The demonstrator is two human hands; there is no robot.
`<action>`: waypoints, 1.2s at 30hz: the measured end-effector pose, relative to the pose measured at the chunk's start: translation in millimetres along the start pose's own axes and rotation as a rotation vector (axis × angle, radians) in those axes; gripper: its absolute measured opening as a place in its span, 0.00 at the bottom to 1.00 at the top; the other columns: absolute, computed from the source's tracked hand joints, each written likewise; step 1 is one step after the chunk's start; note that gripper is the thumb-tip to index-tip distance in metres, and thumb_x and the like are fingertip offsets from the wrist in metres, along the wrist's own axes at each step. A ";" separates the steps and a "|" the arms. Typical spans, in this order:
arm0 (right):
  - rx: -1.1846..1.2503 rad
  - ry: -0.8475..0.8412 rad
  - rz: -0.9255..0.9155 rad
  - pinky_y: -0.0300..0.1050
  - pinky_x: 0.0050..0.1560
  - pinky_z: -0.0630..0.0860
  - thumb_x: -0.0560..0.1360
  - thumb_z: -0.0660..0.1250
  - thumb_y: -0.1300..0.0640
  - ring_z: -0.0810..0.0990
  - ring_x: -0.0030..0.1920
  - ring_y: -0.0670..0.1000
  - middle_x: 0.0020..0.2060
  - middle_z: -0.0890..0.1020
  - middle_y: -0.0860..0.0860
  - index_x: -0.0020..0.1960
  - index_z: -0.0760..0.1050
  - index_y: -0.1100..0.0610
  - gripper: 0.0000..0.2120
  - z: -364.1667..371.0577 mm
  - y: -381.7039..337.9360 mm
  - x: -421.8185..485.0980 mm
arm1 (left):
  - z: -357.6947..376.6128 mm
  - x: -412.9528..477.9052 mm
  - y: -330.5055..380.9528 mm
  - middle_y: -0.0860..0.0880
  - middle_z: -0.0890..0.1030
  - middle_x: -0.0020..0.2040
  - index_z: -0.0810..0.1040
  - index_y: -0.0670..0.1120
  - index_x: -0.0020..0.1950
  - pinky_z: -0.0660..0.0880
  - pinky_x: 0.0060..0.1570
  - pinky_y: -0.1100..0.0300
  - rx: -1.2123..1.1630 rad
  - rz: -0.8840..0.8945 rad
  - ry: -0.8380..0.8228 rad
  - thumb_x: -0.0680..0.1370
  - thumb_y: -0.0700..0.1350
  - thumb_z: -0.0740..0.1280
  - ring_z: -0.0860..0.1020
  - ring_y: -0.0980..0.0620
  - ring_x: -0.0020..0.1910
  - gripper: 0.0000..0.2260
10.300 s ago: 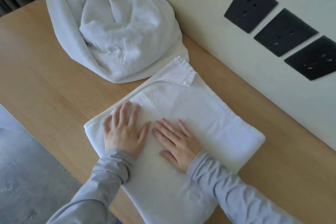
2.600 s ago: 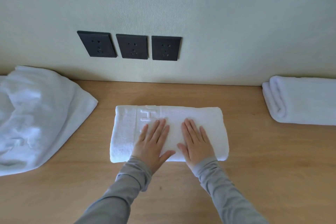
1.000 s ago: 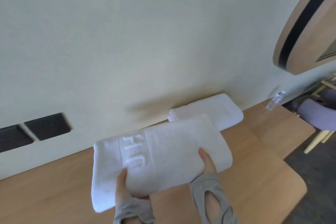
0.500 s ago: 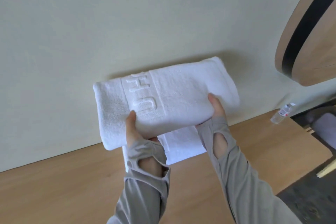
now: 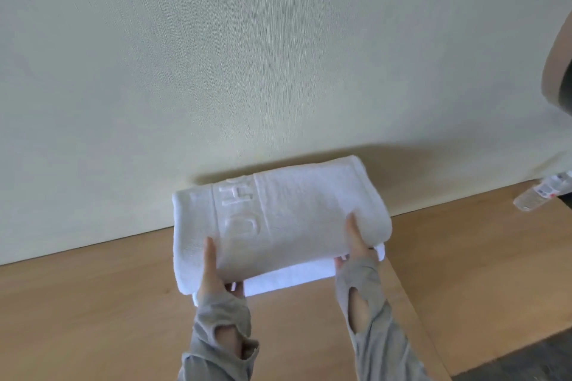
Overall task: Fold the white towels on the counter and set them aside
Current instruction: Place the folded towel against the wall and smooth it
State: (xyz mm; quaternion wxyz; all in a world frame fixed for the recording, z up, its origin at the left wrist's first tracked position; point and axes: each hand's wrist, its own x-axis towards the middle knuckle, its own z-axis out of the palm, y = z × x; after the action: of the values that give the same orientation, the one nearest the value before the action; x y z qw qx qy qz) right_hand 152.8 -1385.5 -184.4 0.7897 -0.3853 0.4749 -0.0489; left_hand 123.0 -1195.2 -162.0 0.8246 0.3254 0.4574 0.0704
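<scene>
Head view: left hand (image 5: 213, 272) and right hand (image 5: 356, 244) each pinch a folded towel (image 5: 294, 219), thumbs on top, over a second folded towel (image 5: 294, 280) on the table (image 5: 93, 318). Only the release seems left for this one; no further towels are in view.

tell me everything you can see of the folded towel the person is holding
The folded towel is white terry cloth, a thick soft-edged rectangle with a woven band across it carrying raised letters. It lies roughly level, long side along the wall. The left hand and right hand grip its near edge, thumbs on top, fingers underneath. It sits on or just above a second towel, whose near edge shows below it on the wooden counter.
</scene>
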 end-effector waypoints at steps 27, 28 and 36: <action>-1.436 -0.271 -1.341 0.55 0.72 0.52 0.78 0.53 0.53 0.57 0.75 0.54 0.74 0.62 0.53 0.73 0.62 0.56 0.23 38.7 -29.0 -9.8 | 23.8 1.4 19.6 0.46 0.53 0.78 0.46 0.50 0.77 0.47 0.73 0.46 1.816 1.295 -0.180 0.80 0.55 0.53 0.52 0.45 0.76 0.28; -1.565 -0.352 -1.305 0.54 0.73 0.46 0.80 0.51 0.52 0.51 0.76 0.51 0.76 0.56 0.50 0.74 0.58 0.53 0.23 51.5 -23.5 -9.9 | 30.7 3.3 13.4 0.49 0.45 0.78 0.40 0.51 0.76 0.39 0.73 0.48 1.938 1.265 -0.302 0.81 0.57 0.47 0.44 0.49 0.77 0.28; -1.875 -0.357 -1.221 0.53 0.74 0.36 0.81 0.43 0.48 0.38 0.75 0.45 0.76 0.42 0.43 0.76 0.41 0.49 0.25 62.3 -4.5 11.0 | 39.4 33.4 7.0 0.53 0.39 0.78 0.41 0.52 0.77 0.38 0.74 0.50 2.062 1.125 -0.367 0.79 0.61 0.42 0.38 0.53 0.76 0.29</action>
State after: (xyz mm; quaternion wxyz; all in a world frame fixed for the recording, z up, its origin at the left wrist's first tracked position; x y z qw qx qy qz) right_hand 209.2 -1358.5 -173.6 0.0903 -0.9939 -0.0627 0.0048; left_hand 174.9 -1194.5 -166.8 0.0800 0.9959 -0.0336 -0.0266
